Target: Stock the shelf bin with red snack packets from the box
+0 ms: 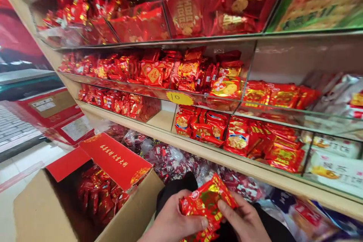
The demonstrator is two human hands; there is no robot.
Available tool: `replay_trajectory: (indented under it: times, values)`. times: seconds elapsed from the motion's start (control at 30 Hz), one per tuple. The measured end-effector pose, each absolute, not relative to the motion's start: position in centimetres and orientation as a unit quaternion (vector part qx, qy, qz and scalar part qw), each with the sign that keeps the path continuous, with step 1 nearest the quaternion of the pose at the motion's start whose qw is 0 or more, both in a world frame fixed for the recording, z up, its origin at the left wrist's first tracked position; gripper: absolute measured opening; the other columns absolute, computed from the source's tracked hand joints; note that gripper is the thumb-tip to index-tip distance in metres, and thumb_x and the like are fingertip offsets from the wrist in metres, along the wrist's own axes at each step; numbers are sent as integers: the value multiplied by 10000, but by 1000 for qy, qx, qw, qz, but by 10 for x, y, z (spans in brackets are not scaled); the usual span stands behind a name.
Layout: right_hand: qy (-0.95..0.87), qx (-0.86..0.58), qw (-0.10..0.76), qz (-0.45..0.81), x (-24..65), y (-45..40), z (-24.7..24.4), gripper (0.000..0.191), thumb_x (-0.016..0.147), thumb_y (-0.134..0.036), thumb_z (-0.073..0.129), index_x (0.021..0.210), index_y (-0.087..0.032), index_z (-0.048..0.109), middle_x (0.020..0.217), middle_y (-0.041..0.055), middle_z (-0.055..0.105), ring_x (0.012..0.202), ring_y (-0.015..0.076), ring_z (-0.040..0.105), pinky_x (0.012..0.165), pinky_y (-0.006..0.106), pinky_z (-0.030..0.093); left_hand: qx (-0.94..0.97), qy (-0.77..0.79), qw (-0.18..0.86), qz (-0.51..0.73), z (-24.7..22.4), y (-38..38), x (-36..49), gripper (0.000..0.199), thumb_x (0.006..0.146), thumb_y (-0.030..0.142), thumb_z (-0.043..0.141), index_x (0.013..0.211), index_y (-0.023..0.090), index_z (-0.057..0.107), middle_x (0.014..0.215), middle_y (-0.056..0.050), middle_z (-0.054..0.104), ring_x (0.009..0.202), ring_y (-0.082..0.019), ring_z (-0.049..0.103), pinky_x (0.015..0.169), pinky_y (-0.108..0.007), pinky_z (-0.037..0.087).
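Observation:
Both hands are near the bottom middle, gripping red and gold snack packets in front of me. My left hand wraps round them from the left, its thumb lying across the front. From the right, my right hand pinches the packets' edge, thumb on the front face. At least one more packet shows under the top one; how many are held I cannot tell. To the left stands an open cardboard box with red flaps. Many small red packets lie inside it.
Shelves with clear dividers hold rows of red packets. A yellow tag marked 10 hangs on the middle shelf edge. Below lie plastic bags of dark red packets. Red cartons stand at the left, and white packets at the right.

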State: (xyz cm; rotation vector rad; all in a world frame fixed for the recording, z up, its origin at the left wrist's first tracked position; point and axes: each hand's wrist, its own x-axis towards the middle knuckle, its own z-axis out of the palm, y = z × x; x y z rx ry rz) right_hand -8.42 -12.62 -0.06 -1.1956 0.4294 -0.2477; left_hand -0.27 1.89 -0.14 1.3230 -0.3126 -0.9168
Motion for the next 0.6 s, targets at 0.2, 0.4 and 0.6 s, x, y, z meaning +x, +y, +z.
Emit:
replay_trajectory:
  times: [0.2,0.4,0.6]
  values:
    - [201,-475,847,-130,-84,-138,14,150,686,-355,685,763,-226,689,694,0,659,641,137,574,612,226,469,603,-175,654,-421,15,10,-4,372,567,276,761,796,125,510,698,-4,616,604,-90,523,620,-242,434]
    - [241,-441,846,-180,-81,-138,7,241,592,-376,744,804,-278,683,737,-3,670,685,173,596,624,257,484,607,-174,650,-424,7,8,-7,387,555,293,761,782,140,488,700,-3,588,601,-87,474,597,-233,396]
    - [211,-641,702,-227,-86,-147,0,264,675,-467,633,676,-203,631,536,-12,541,492,115,462,453,198,361,636,-204,601,-439,-12,4,2,423,452,303,802,727,127,533,671,27,522,620,-85,435,592,-204,338]
